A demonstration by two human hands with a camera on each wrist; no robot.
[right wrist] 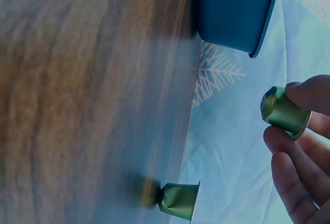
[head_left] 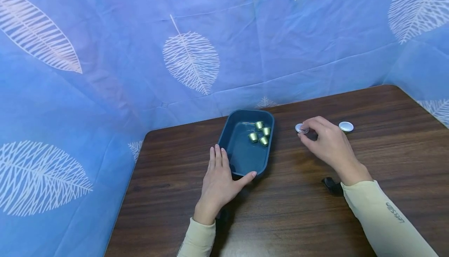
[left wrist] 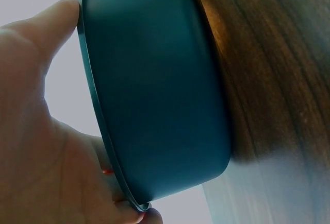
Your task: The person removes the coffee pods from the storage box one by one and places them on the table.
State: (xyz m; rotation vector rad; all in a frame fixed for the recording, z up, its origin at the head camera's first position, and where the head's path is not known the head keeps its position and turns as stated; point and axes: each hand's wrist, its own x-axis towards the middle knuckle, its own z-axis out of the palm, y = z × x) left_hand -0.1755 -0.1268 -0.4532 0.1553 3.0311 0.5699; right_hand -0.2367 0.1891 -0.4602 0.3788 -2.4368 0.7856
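My right hand [head_left: 327, 142] pinches a green coffee capsule [right wrist: 286, 113] between thumb and fingers, its silver lid [head_left: 301, 128] facing up in the head view. Right of this hand, a second coffee capsule [head_left: 346, 126] stands lid up on the table; the right wrist view shows its green body. My left hand [head_left: 219, 185] rests on the near end of a dark blue rectangular tray [head_left: 245, 159], straight fingers along the left rim and thumb at the near right corner. Several gold-green coffee capsules [head_left: 259, 133] lie inside the tray, towards its far right.
Both hands work over a dark wood-grain table [head_left: 291, 210]. Blue cloth [head_left: 238, 54] with white leaf prints hangs behind and to the left of it. A black object [head_left: 332, 186], partly hidden, shows beneath the right wrist.
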